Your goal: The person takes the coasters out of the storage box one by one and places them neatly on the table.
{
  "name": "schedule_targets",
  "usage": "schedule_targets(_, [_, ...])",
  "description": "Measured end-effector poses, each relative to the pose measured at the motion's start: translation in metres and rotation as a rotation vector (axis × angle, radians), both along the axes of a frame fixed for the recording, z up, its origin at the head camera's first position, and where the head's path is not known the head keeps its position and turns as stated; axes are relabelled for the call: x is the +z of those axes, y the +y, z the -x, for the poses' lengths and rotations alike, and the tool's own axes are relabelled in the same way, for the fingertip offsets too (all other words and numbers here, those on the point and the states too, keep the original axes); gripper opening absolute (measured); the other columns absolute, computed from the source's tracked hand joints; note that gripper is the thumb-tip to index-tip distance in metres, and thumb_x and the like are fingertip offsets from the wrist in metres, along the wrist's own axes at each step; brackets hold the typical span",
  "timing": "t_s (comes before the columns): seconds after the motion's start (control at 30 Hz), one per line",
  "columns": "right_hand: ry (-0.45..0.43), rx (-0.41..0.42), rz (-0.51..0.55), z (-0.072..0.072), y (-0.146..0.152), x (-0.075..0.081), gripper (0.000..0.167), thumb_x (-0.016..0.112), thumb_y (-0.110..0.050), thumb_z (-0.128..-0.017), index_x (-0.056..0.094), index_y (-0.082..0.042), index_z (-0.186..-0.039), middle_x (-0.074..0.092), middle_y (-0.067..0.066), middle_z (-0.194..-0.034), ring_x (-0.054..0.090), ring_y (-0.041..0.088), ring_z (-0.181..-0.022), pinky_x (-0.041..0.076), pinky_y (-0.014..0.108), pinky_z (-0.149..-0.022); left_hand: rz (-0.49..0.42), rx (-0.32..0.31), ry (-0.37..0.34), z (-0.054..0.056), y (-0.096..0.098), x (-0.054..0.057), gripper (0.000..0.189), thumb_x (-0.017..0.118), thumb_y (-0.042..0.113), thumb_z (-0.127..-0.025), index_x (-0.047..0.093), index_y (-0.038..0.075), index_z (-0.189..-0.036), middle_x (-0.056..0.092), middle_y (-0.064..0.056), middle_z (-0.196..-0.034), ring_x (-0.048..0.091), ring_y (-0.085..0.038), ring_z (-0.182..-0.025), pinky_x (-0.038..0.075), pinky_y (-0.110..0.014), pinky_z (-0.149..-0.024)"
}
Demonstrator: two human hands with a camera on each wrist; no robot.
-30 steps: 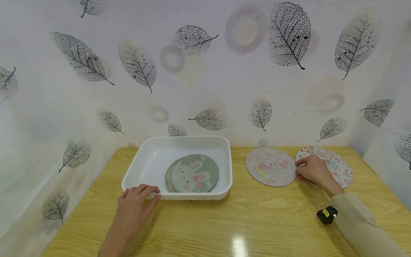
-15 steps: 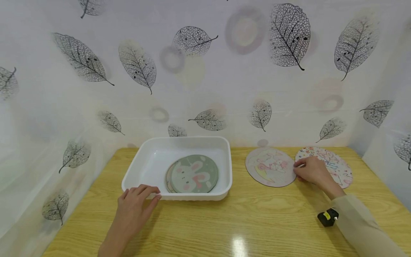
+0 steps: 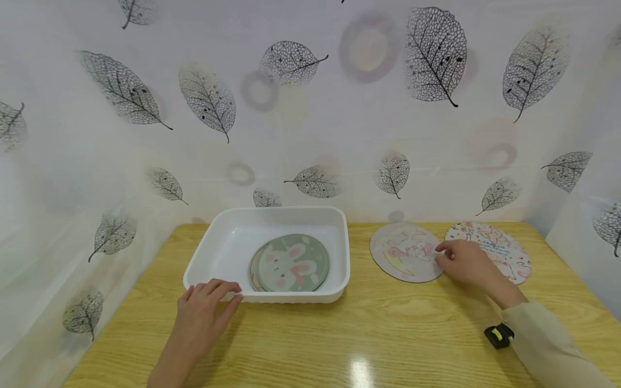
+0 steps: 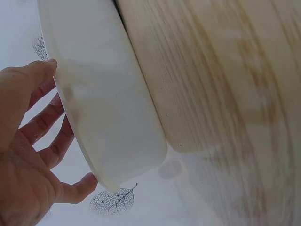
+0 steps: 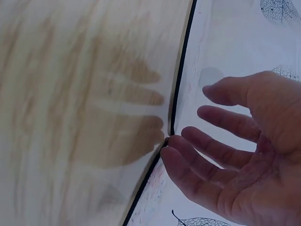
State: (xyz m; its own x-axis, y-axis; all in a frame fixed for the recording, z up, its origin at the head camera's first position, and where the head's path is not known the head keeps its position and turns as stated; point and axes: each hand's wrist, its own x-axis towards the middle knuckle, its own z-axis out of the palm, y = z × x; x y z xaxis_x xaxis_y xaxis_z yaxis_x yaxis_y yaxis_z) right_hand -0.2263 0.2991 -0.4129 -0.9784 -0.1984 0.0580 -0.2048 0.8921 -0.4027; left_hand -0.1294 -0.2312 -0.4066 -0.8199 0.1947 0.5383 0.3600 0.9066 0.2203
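Observation:
A white plastic tray (image 3: pixel 199 269) stands on the left of the table; inside, a green round mouse pad (image 3: pixel 298 264) with a rabbit print overlaps another one. My left hand (image 3: pixel 206 310) pinches the tray's front-left rim, thumb outside and fingers over the edge. A pink round mouse pad (image 3: pixel 402 258) with a moon print lies flat right of the tray. Fingertips of my right hand (image 3: pixel 468 264) hover at its right edge, the thumb (image 5: pixel 225 90) apart from the fingers in the right wrist view. Beyond that hand lies a flower-patterned round mouse pad (image 3: pixel 509 253), partly hidden by it.
A wooden table (image 3: pixel 301 345) carries everything. A leaf-printed curtain (image 3: pixel 339 124) hangs behind and at both sides, meeting the table's back edge. A black device (image 3: pixel 498 335) with a yellow label sits at my right wrist.
My right hand has shifted slightly left, from the flowered mouse pad's near-left edge over the pink one's right edge. My left hand and the tray have stayed put.

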Motion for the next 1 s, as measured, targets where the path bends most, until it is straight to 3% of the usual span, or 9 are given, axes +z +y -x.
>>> schedule_targets(0.17, [0.024,0.034,-0.053,-0.004,-0.006,0.001,0.032,0.066,-0.021,-0.096,0.072,0.005,-0.115,0.073,0.023,-0.105,0.069,0.034,-0.092,0.056,0.057,-0.08,-0.004,-0.005,0.009,0.0,0.0,-0.001,0.016,0.083,0.02,-0.085,0.073,0.023,-0.097,0.074,0.007,-0.1,0.069,-0.03,-0.093,0.047,-0.076,-0.086])
schedule_targets(0.4, [0.052,0.044,-0.115,-0.012,-0.014,0.004,0.036,0.071,-0.029,-0.093,0.073,-0.002,-0.117,0.066,0.032,-0.123,0.063,0.051,-0.111,0.053,0.065,-0.088,-0.011,-0.013,0.018,0.001,-0.001,-0.002,0.017,0.084,0.019,-0.084,0.073,0.022,-0.098,0.074,0.007,-0.099,0.07,-0.03,-0.092,0.047,-0.077,-0.085])
schedule_targets(1.0, [0.17,0.148,-0.113,-0.022,-0.04,0.017,0.036,0.076,-0.032,-0.091,0.074,-0.006,-0.116,0.07,0.019,-0.119,0.07,0.038,-0.098,0.059,0.053,-0.077,-0.01,-0.008,-0.006,0.0,-0.001,0.0,0.015,0.082,0.02,-0.086,0.073,0.022,-0.098,0.074,0.006,-0.1,0.069,-0.031,-0.094,0.046,-0.078,-0.087])
